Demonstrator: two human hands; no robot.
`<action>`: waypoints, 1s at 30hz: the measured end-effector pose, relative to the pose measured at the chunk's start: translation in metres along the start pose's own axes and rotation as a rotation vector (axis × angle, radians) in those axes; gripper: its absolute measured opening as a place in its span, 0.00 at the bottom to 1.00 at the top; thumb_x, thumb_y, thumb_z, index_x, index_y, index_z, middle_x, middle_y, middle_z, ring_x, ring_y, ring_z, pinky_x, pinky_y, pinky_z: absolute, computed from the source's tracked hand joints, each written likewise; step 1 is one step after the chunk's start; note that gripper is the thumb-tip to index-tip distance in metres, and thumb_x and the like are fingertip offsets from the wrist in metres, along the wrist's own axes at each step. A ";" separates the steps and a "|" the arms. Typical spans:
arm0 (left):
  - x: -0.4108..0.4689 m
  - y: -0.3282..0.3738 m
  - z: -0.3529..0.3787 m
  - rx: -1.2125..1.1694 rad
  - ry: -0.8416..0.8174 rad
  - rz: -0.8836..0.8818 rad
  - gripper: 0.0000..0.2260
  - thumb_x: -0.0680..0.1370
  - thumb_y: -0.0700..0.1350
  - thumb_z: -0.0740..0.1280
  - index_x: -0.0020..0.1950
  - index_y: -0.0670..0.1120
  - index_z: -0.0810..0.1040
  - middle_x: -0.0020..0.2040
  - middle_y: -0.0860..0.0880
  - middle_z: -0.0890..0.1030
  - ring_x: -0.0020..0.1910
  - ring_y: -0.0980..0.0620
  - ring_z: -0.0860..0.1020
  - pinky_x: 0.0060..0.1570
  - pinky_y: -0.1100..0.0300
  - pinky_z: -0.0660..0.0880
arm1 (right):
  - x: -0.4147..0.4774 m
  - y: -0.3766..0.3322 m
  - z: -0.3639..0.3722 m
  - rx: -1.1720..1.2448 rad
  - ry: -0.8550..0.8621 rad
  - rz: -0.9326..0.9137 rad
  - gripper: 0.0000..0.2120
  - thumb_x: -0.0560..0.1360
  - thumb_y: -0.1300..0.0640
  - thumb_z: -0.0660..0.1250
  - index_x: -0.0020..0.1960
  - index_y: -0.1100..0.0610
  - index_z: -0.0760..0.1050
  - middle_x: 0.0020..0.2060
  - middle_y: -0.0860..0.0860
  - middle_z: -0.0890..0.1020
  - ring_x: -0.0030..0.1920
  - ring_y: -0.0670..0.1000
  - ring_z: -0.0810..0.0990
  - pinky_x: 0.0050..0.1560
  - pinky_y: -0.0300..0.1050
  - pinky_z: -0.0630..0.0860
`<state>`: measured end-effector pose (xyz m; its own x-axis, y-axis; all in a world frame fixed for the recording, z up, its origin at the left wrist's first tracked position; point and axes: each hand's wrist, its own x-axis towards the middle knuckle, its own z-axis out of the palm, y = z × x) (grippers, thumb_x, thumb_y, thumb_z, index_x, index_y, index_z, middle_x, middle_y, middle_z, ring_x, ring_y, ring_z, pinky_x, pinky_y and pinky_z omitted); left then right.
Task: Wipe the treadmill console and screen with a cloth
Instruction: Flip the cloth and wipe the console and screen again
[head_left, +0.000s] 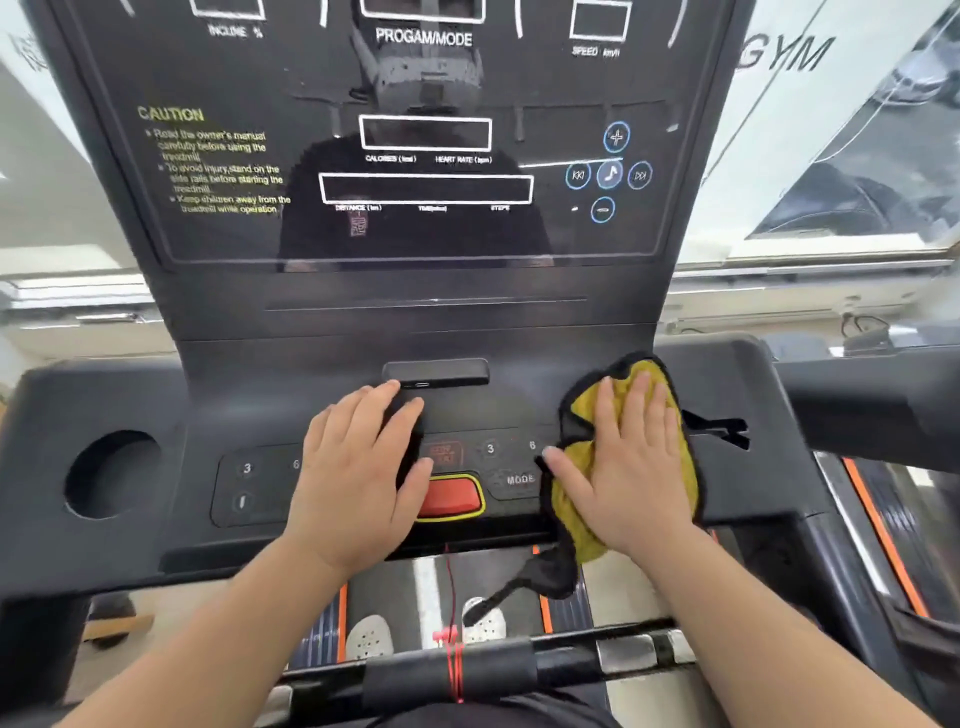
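The dark treadmill console (249, 410) fills the middle of the view, and its glossy black screen (415, 145) rises behind it. A yellow cloth with a black edge (576, 509) lies on the console's right side over the buttons. My right hand (628, 462) presses flat on the cloth with straight fingers. My left hand (358, 467) rests flat on the console's middle, left of the red stop button (449, 496), with nothing in it. A black corner of the cloth hangs over the console's front edge.
A black phone-like slab (436, 371) lies in the slot above the buttons. A round cup hole (111, 473) sits at the console's left. A front handlebar (467, 670) with a red cord crosses below. White shoes stand on the belt.
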<state>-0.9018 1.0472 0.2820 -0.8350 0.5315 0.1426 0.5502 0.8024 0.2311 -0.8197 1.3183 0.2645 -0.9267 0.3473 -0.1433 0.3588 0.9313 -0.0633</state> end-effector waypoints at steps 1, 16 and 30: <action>0.003 0.005 0.001 0.001 0.007 -0.006 0.25 0.78 0.56 0.57 0.69 0.43 0.76 0.71 0.41 0.74 0.68 0.38 0.71 0.66 0.41 0.66 | 0.011 0.007 -0.003 0.021 0.009 0.032 0.51 0.74 0.22 0.35 0.84 0.57 0.40 0.81 0.67 0.42 0.82 0.66 0.39 0.81 0.64 0.43; 0.034 0.047 -0.019 0.123 0.079 -0.137 0.25 0.79 0.56 0.56 0.73 0.47 0.72 0.75 0.42 0.69 0.71 0.39 0.69 0.69 0.40 0.65 | 0.036 0.014 -0.014 0.038 0.005 -0.362 0.44 0.77 0.24 0.35 0.82 0.50 0.29 0.80 0.53 0.27 0.78 0.56 0.25 0.80 0.59 0.33; 0.100 0.049 -0.038 0.166 0.268 -0.038 0.29 0.74 0.53 0.66 0.75 0.47 0.71 0.78 0.41 0.65 0.75 0.37 0.65 0.71 0.36 0.62 | 0.165 0.024 -0.106 -0.188 0.641 -0.575 0.39 0.78 0.30 0.55 0.83 0.48 0.54 0.83 0.59 0.52 0.82 0.65 0.47 0.77 0.71 0.39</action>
<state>-0.9583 1.1292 0.3437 -0.8155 0.4273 0.3905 0.4939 0.8654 0.0845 -0.9759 1.4100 0.3441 -0.8627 -0.2382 0.4462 -0.1543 0.9640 0.2164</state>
